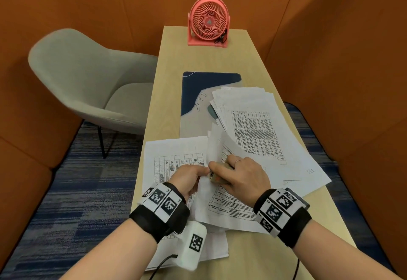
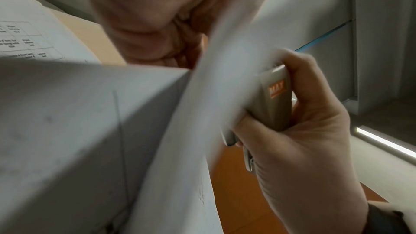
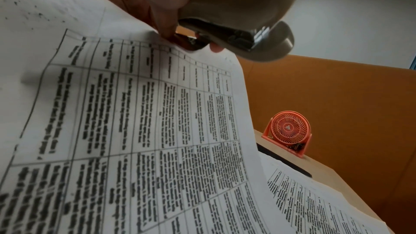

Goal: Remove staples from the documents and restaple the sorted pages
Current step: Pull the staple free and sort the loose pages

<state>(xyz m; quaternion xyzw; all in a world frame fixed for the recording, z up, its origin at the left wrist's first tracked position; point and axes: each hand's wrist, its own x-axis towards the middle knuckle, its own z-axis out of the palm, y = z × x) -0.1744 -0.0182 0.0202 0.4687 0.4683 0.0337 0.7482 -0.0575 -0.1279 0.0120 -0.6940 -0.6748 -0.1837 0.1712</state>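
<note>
My right hand [image 1: 229,170] grips a beige stapler [image 1: 217,178] at the near middle of the table. The stapler's mouth sits at the raised corner of a printed document [image 1: 226,207]. My left hand [image 1: 203,171] pinches that same corner from the left. In the left wrist view the stapler [image 2: 274,99] shows an orange label, with the right hand [image 2: 303,131] wrapped round it behind the blurred sheet [image 2: 90,131]. From the right wrist, the stapler [image 3: 243,29] hangs over the top edge of the table-printed page [image 3: 135,113]. No staple is visible.
A loose pile of printed pages [image 1: 264,125] spreads over the right of the wooden table [image 1: 171,64] and part of a blue-grey mat [image 1: 209,81]. Another sheet [image 1: 174,158] lies under my left hand. A pink fan [image 1: 208,22] stands at the far end; a grey chair [image 1: 88,81] is left.
</note>
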